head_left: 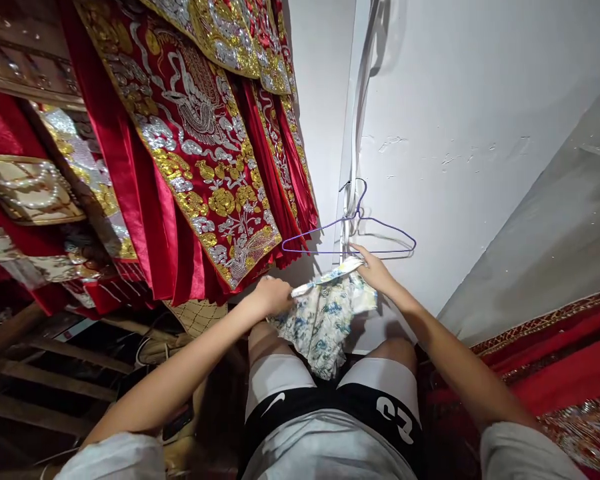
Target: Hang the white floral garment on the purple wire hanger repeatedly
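Note:
A white garment with a blue and yellow floral print [317,327] hangs between my two hands, above my lap. My left hand [274,295] is closed round one end of its top band. The other end of the band is in my right hand [374,270], pinched with the index finger stretched out toward the wall. Just beyond the hands a purple wire hanger [390,227] hangs at the wall, with nothing on it. My right fingertips are close below its lower bar; whether they touch it I cannot tell.
Red costumes with gold and silver embroidery [200,133] hang at the left. Jewellery boxes with pearls [30,190] stand beyond them. A slatted wooden frame [55,380] is at lower left. White straps [363,87] run down the wall. Red beaded cloth [580,380] lies at the right.

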Demonstrator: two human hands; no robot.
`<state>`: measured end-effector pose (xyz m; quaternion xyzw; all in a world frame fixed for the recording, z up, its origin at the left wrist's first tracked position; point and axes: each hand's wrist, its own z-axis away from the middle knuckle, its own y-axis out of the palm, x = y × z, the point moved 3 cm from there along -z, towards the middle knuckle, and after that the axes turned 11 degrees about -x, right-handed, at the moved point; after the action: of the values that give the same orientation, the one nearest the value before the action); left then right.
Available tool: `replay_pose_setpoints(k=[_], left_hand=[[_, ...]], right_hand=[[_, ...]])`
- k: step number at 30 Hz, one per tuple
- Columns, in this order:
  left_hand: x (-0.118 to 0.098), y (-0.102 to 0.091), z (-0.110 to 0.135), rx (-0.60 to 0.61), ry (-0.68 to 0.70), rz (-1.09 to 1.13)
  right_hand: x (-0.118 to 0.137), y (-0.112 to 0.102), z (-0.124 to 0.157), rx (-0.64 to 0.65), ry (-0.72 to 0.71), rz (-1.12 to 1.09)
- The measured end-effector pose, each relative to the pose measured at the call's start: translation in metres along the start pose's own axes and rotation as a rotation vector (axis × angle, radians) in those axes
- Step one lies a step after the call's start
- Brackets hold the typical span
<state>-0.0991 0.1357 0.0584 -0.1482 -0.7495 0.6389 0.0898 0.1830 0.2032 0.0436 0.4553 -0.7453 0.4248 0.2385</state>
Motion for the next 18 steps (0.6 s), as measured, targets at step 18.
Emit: replay_pose_setpoints(k=[18], left_hand=[[-0.015,-0.048,-0.072,-0.578,0.312,0.487]], right_hand=[[0.036,-0.046,0.050,0.066,-0.001,0.098]])
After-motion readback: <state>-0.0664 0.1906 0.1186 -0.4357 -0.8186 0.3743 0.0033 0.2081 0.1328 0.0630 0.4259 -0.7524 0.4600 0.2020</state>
